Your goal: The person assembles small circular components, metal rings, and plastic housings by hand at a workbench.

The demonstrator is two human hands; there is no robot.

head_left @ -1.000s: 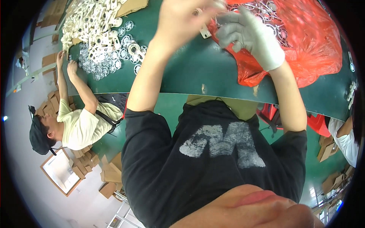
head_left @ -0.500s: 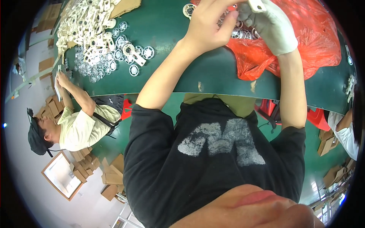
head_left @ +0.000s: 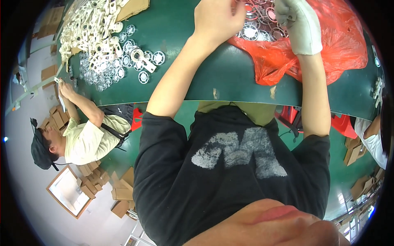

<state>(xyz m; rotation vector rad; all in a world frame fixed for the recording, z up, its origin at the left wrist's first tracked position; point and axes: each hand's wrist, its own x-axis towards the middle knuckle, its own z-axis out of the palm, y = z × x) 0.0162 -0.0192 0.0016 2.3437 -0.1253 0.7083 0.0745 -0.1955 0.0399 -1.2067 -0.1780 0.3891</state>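
Note:
My bare left hand (head_left: pixel 217 20) is over the left edge of an opened red plastic bag (head_left: pixel 269 65). Its fingertips are blurred and partly cut off by the upper edge, so any hold is hidden. My right hand (head_left: pixel 301 28), in a pale work glove, is above the bag's right part with its fingers curled closed. What they grip, if anything, does not show. Between the hands, shiny silver spoked discs (head_left: pixel 249 32) lie in the bag, some looking reddish through the plastic.
Left on the green table (head_left: pixel 230 78) lies a heap of cream plastic parts with ring ends (head_left: pixel 92 30), beside loose silver discs (head_left: pixel 143 77) and cardboard (head_left: pixel 133 9). A co-worker (head_left: pixel 92 137) sits at the left. Another person's sleeve (head_left: pixel 371 137) shows at the right edge.
My left hand has moved up and away from the right hand, uncovering more discs. The cream part seen at my gloved hand earlier is out of sight.

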